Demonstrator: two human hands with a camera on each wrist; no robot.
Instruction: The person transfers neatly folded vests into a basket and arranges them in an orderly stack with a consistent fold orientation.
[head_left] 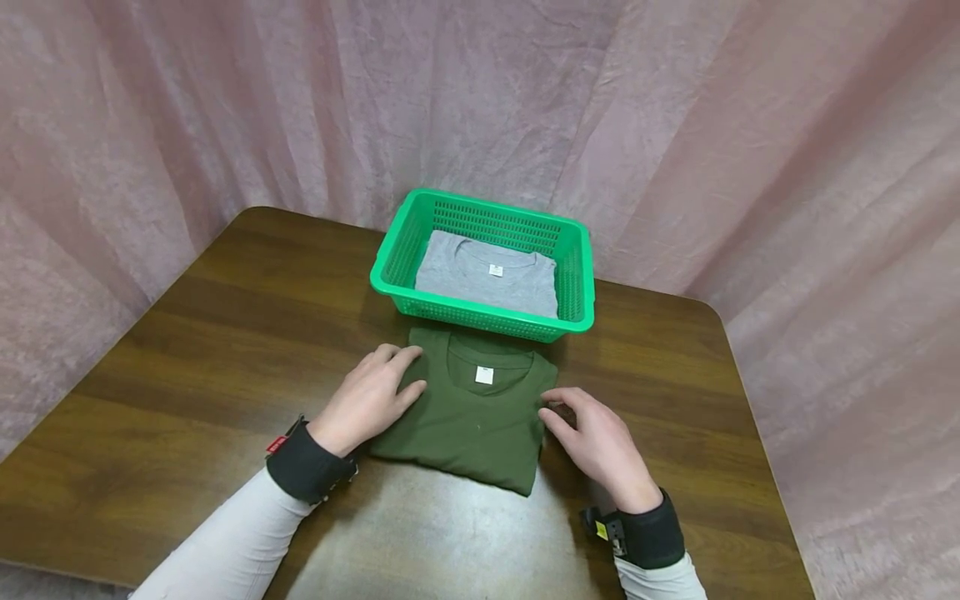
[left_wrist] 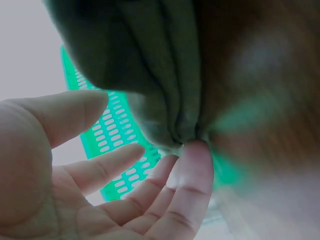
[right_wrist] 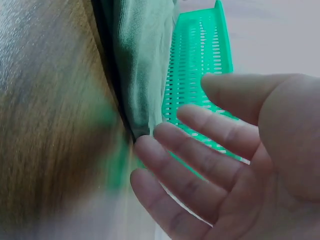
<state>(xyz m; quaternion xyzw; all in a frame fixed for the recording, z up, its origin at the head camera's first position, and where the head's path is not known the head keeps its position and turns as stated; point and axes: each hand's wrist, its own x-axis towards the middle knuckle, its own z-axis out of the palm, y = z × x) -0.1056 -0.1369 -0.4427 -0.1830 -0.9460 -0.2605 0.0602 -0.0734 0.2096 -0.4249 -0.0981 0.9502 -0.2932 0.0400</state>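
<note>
A folded dark green T-shirt lies flat on the table, its neckline and white label toward the basket. My left hand is at the shirt's left edge, fingers loosely bent; in the left wrist view its fingertips touch the folded layers. At the right edge is my right hand, thumb and fingers apart. In the right wrist view its fingertips meet the edge of the green cloth. Neither hand grips the shirt.
Just beyond the shirt stands a green plastic basket with slotted walls. Inside it lies a folded grey T-shirt with a white label. The brown wooden table has rounded far corners, and pink curtains hang behind it.
</note>
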